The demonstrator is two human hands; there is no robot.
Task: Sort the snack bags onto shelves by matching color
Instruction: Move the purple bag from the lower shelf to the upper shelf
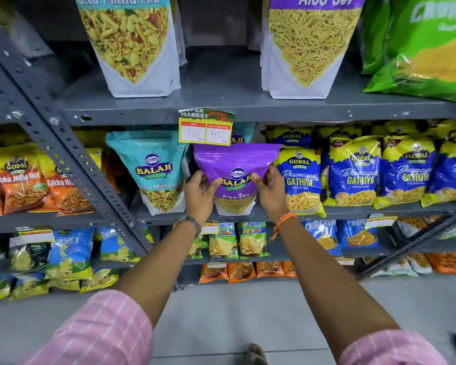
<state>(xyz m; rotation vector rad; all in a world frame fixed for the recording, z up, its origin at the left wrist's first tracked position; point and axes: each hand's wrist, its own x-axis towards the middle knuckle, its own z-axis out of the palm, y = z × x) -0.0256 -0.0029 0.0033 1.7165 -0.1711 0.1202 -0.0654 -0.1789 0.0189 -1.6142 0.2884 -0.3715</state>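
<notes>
Purple bag [237,177] upright on middle shelf [353,209], between teal bag [153,171] and blue bags [300,177]. Pinched at its sides by left hand [201,192] and right hand [270,189].

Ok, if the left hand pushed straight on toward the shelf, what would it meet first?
Probably the purple Aloo Sev bag that the left hand already grips; behind it a teal Balaji bag peeks out, though depth is unclear.

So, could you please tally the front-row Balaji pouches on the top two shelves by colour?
Teal: 2 (top teal pouch, middle teal pouch)
Purple: 2 (top purple pouch, held purple pouch)
Total: 4
</notes>
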